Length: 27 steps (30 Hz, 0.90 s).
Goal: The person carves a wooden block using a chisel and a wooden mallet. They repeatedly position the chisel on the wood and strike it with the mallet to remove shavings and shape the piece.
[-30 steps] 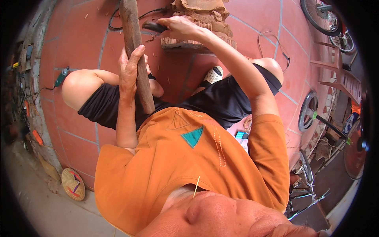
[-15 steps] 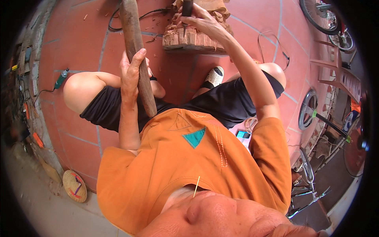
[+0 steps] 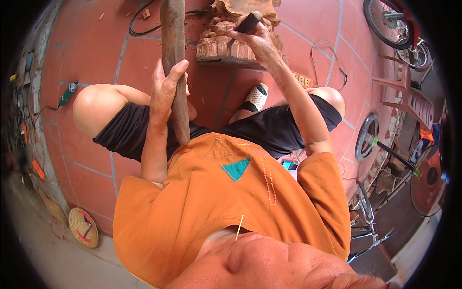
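My left hand (image 3: 168, 86) is closed around a long wooden club (image 3: 174, 43), which stands nearly upright in view with its lower end by my orange shirt. The club's far end runs out of the top edge. In my right hand (image 3: 262, 45) is a chisel (image 3: 249, 22) with a dark handle, fingers wrapped round it. Its blade slants down to the left, its tip at the front part of a carved wooden block (image 3: 226, 50); whether it touches the wood I cannot tell. The block sits on the red tiles beyond my feet, its far part cut off by the top edge.
A green power tool (image 3: 69, 93) with a cord lies left of my knee. A woven hat (image 3: 83, 227) is at lower left. A brick with holes (image 3: 302, 79) lies beside the block. Plastic chair (image 3: 411, 98), bicycle wheel (image 3: 389, 21) and fan (image 3: 428, 180) stand at right. Wood chips dot the floor.
My right hand has come slightly nearer and right, and the chisel has turned from upright to slanted, its handle tipping right. The club has shifted a little right and stands more upright.
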### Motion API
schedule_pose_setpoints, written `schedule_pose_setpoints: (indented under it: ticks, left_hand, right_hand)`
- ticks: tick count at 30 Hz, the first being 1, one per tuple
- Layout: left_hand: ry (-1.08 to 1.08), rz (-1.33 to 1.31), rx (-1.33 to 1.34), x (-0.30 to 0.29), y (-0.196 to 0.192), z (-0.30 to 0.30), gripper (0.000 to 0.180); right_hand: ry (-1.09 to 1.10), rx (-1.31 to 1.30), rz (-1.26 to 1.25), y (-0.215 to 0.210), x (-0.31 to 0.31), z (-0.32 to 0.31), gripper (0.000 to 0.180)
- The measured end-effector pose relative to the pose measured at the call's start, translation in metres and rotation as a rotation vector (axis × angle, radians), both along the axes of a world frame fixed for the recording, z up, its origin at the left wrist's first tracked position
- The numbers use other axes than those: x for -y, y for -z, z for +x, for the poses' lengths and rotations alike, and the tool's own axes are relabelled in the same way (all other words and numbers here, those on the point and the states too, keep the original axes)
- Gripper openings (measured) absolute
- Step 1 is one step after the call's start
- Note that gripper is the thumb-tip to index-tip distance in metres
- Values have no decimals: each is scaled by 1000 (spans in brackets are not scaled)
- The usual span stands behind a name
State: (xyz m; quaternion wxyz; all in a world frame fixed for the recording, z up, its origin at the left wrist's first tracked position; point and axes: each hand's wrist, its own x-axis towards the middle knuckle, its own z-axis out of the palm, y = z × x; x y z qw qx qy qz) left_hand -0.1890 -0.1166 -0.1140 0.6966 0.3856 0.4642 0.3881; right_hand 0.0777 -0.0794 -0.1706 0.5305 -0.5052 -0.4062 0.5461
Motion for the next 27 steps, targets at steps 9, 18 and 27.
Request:
schedule_pose_setpoints:
  ticks: [9, 18, 27]
  left_hand:
    - [-9, -20, -74, 6, 3, 7, 29]
    - [129, 449, -329, 1, -2, 2, 66]
    - [367, 904, -589, -35, -91, 8, 67]
  right_hand:
    - [121, 224, -1, -6, 15, -11, 22]
    - [142, 130, 161, 7, 28, -32, 16]
    - [131, 114, 160, 12, 28, -23, 16]
